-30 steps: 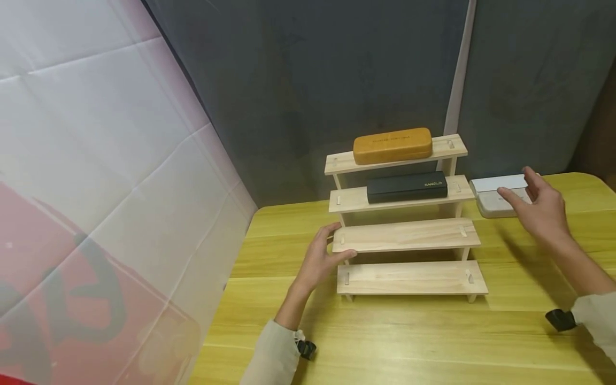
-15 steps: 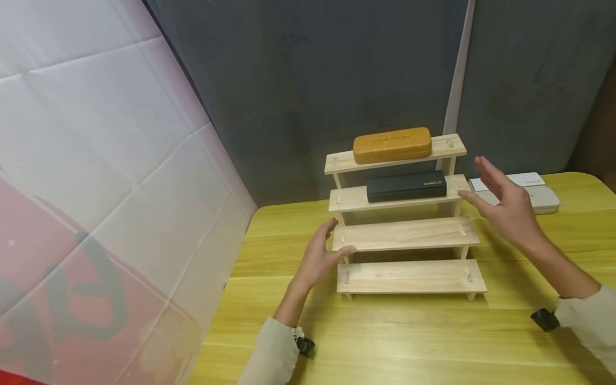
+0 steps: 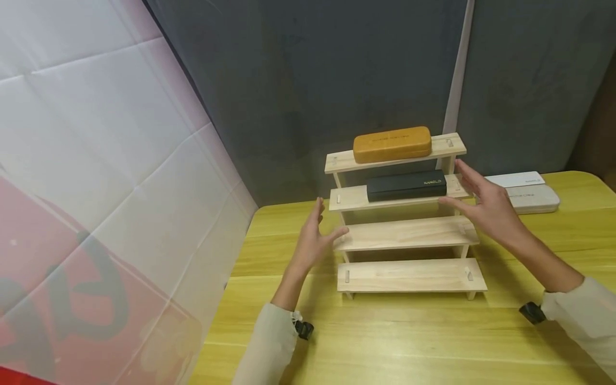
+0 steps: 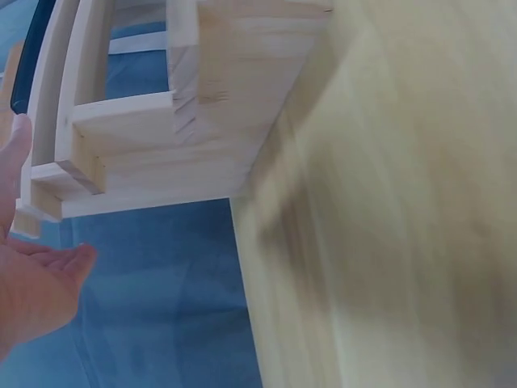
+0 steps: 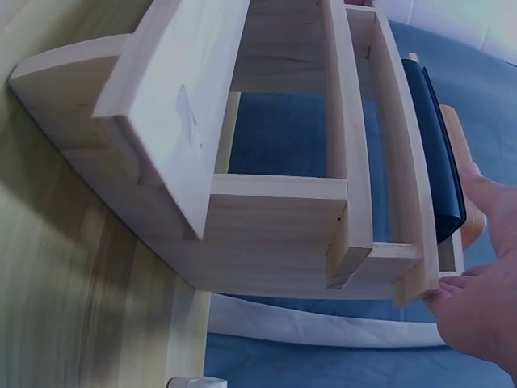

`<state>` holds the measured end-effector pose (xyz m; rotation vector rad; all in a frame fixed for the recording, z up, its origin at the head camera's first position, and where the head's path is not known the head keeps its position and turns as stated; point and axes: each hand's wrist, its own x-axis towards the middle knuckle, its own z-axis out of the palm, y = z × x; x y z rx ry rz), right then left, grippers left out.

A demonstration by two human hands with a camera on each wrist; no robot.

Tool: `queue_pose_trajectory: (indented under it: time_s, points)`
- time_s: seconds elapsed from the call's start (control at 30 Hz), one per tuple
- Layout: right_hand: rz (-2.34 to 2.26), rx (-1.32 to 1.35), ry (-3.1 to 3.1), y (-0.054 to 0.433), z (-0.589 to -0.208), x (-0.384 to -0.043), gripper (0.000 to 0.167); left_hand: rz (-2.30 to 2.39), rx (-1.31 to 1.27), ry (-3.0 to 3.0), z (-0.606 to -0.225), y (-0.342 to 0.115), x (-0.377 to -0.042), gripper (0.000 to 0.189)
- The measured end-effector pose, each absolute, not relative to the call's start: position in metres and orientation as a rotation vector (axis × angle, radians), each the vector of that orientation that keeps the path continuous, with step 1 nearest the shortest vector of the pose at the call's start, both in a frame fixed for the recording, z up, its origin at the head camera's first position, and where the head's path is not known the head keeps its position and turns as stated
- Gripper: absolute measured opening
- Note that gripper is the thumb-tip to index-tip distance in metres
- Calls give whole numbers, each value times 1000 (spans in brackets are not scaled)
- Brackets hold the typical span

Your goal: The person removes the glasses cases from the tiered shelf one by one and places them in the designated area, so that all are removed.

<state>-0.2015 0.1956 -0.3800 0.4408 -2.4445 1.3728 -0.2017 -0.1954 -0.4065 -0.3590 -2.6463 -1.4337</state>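
Observation:
A four-tiered pale wooden display stand (image 3: 409,234) sits on the table. An orange-brown glasses case (image 3: 392,145) lies on its top step, and a black glasses case (image 3: 404,187) on the step below. My left hand (image 3: 308,246), thumb and fingers spread, is beside the stand's left end, with the thumb tip overlapping the third step. At the right end of the black case's step is my right hand (image 3: 495,211), its fingers extended and thumb along the front edge. In the right wrist view, that hand's fingertips (image 5: 446,287) are right at the step's end.
To the right of the stand, a grey glasses case (image 3: 534,199) lies on the wooden table (image 3: 394,337), with a white case (image 3: 517,179) behind it. A dark grey curtain (image 3: 308,96) hangs behind. A white and red printed cloth (image 3: 120,160) slants along the left.
My right hand has moved left from over the grey and white cases to the stand's right end. My left hand has risen slightly beside the left end. The cases stay put.

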Motion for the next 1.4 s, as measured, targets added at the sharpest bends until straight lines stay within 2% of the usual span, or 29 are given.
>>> queue_pose_trajectory:
  time_s: [0.33,0.57,1.0,1.4]
  points:
    - [1335,471,-2498,187,-373,-200,97,-1377,-383,-2663,-391,-184,-220,112]
    - [1253,484,-2591,178,-365,-207,99,-1390,-404,-2652,-386,-174,-231,106]
    - [1128,457,-2637,169,-360,-214,92,-1337,-415,-2646,-385,-172,-237,91]
    - [1278,407,-2548,166,-362,-209,82,-1333,-438,-2636,-387,-175,-242,82]
